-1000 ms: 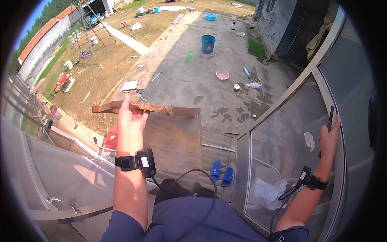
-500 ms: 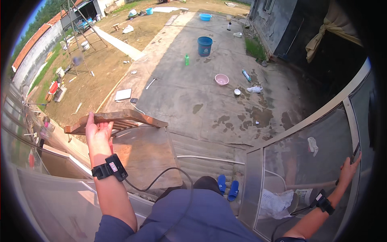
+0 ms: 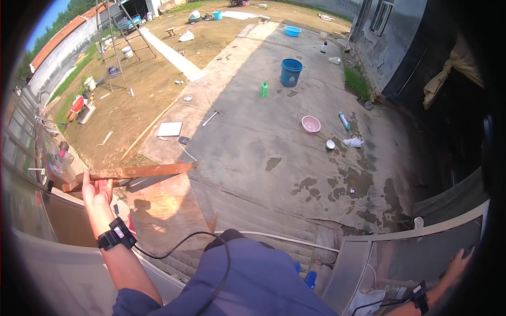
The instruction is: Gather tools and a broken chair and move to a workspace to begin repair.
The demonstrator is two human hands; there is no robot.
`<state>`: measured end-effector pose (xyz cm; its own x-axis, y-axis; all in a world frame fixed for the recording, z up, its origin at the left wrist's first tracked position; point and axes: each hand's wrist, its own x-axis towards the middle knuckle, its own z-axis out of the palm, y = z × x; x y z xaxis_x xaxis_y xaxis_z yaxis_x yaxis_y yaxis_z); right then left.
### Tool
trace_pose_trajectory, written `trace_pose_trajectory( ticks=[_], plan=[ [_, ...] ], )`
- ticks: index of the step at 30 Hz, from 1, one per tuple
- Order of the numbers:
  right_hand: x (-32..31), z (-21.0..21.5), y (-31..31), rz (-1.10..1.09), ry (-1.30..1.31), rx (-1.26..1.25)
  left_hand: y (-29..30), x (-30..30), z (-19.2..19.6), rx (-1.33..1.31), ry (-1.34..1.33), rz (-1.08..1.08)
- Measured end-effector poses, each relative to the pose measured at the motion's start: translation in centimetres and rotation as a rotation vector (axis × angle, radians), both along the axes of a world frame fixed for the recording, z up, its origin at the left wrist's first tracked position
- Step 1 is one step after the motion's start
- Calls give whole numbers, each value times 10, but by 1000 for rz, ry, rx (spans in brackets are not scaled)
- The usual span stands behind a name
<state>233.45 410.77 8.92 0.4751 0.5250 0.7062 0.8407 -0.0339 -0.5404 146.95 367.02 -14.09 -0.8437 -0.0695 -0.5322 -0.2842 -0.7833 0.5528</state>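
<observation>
My left hand (image 3: 97,195) is closed round a reddish-brown wooden frame (image 3: 139,171), palm turned up, with a finger over its top edge. Its kind is hard to tell; slats like a chair back showed earlier. Beneath it, a worn brown board (image 3: 163,203) lies over the steps, partly sunlit, with my shadow on it. At the far right, my right hand (image 3: 457,266) grips the outer edge of a framed door (image 3: 421,231) with a see-through panel, beside a dark handle. Both wrists carry black strapped devices, and a cable crosses in front of my shirt.
Grey steps (image 3: 247,210) with a white hose (image 3: 295,241) lead to a paved yard. Blue slippers (image 3: 311,279) sit by the door. Farther out are a pink basin (image 3: 311,124), a blue bucket (image 3: 291,72), a green bottle (image 3: 264,89) and a hammer (image 3: 210,118). A metal frame (image 3: 118,47) stands left.
My left hand has moved left and down with the wooden frame, which now shows mostly its long edge. The door's top edge and my right hand sit lower. My view has turned slightly left.
</observation>
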Motion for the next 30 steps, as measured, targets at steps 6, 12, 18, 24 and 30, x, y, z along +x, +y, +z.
trace_pose_trajectory(
  ticks=[6, 12, 18, 24, 30],
  plan=[
    [-262, -150, 88, 679, 423, -456, 28, -51, -45, -8, 107, 8],
    [-493, -259, 157, 1029, 598, -760, 73, -102, -90, -102, 101, 0],
    [-645, -328, 246, 1206, 610, -954, 127, -192, -155, -242, -8, 39],
    [-739, -385, 373, 1139, 657, -1026, 250, -285, -165, -277, -63, 50],
    [-854, -439, 537, 1027, 663, -972, 341, -399, -184, -369, -9, 7]
  ],
)
